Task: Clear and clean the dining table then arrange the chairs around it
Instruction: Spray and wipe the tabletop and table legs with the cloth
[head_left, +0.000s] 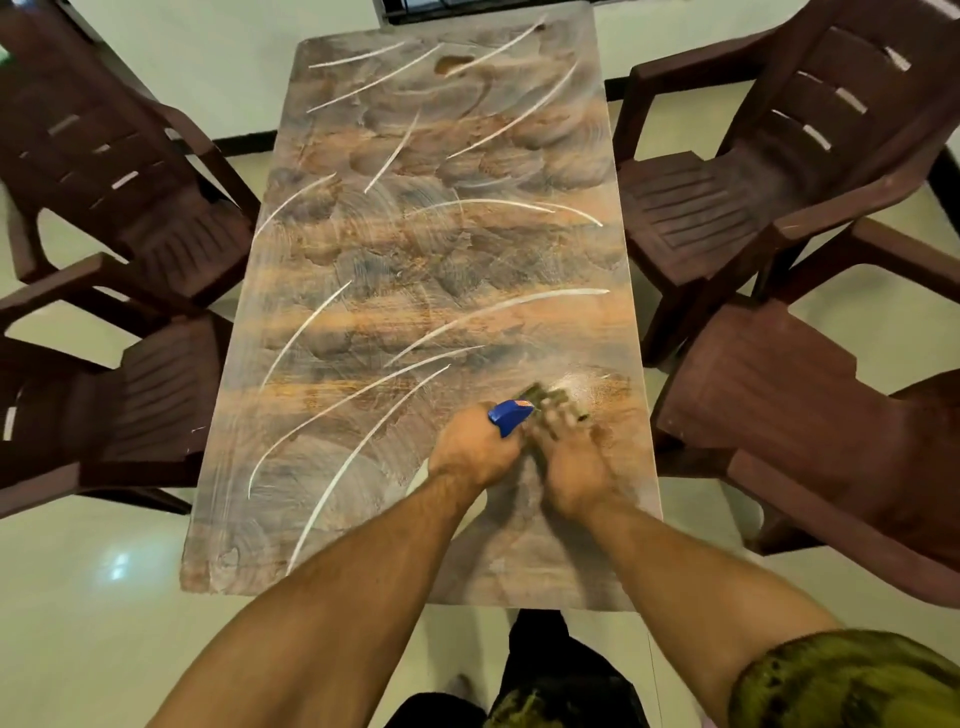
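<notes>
both bare forearms reach out from the bottom edge over the near end of the table (332, 322), a green patterned sleeve (852, 680) showing at the right elbow. left hand (470, 449) is closed around a blue spray trigger (510, 415), whose bottle is hidden under the fist. right hand (571, 467), just beside it and blurred, presses a dark green cloth (545, 400) onto the tabletop near the right edge; whether its fingers are curled or flat i cannot tell. beyond the hands, the long patterned tabletop is smeared with pale swirls and carries nothing else. four dark brown plastic chairs stand around it: near left chair (119, 395), near right chair (810, 431), far left chair (130, 171), far right chair (769, 171), all facing the table.
</notes>
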